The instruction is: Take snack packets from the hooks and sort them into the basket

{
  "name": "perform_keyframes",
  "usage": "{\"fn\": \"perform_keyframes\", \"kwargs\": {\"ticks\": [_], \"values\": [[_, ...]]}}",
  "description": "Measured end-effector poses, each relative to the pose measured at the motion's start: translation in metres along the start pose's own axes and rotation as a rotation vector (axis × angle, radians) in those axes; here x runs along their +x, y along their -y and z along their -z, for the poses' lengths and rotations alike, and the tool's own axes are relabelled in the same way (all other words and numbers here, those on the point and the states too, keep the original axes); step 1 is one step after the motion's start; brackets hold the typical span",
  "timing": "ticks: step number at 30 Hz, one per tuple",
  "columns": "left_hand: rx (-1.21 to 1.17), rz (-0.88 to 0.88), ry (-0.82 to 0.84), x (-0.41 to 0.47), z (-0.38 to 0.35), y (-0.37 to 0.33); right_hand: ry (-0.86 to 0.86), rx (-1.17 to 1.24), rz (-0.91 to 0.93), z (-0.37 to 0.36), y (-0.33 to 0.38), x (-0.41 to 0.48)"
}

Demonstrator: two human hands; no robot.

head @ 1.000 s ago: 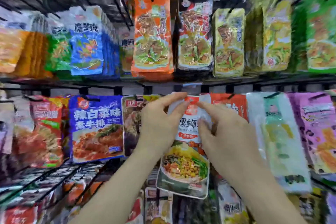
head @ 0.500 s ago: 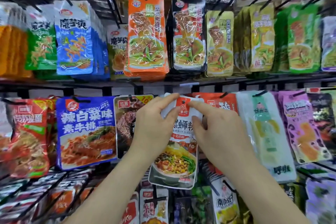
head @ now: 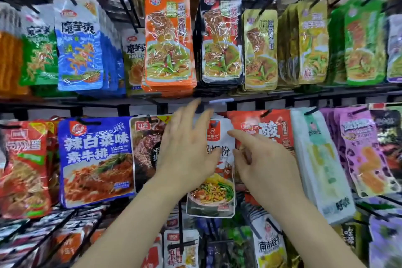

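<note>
A white snack packet with a red label and a bowl of noodles printed on it hangs in the lower row of hooks, at the middle of the view. My left hand lies over its upper left part with the fingers spread and pointing up, gripping nothing. My right hand is just right of the packet; its index finger touches the packet's upper right corner and the other fingers are loosely curled. No basket is in view.
A blue packet and a dark brown packet hang to the left, with a red-orange packet and a pale green-white packet to the right. Above the black rail hangs another row, including an orange packet. More hooks jut out below.
Both hands pinched the top of the white packet before. Now the fingers have opened and the left hand has spread upward. The packet still hangs in its place.
</note>
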State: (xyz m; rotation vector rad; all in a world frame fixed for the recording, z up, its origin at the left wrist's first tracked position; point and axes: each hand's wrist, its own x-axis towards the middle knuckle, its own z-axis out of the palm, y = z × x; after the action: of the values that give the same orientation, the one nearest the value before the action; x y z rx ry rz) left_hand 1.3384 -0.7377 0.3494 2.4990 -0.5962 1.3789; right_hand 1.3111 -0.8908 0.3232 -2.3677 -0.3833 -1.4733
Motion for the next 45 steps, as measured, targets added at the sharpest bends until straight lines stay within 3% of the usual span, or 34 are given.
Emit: {"fn": "perform_keyframes", "kwargs": {"ticks": [3,6,16,22,28,34,41,45], "values": [[0.102,-0.087,0.157,0.017,0.007,-0.002,-0.190,-0.080,0.069,-0.007,-0.003,-0.003],[0.080,-0.068,0.131,0.023,0.008,-0.001,-0.344,-0.089,0.109,-0.012,-0.006,-0.004],[-0.031,-0.016,-0.097,0.027,-0.016,0.004,-0.401,-0.223,-0.043,-0.037,-0.010,0.015],[-0.046,0.004,-0.292,0.030,-0.025,0.002,-0.342,-0.031,0.061,-0.021,-0.016,0.006],[-0.139,0.033,-0.221,0.030,-0.025,-0.003,-0.170,-0.252,-0.127,-0.016,-0.021,-0.009],[-0.347,0.043,-0.164,0.032,-0.021,0.005,-0.095,-0.214,-0.214,-0.044,-0.021,-0.005],[-0.160,0.097,-0.288,0.034,-0.031,-0.006,0.128,-0.130,-0.235,-0.039,-0.026,0.001],[-0.093,0.052,-0.289,0.027,-0.026,-0.007,0.192,0.059,-0.188,-0.022,-0.025,-0.002]]}}
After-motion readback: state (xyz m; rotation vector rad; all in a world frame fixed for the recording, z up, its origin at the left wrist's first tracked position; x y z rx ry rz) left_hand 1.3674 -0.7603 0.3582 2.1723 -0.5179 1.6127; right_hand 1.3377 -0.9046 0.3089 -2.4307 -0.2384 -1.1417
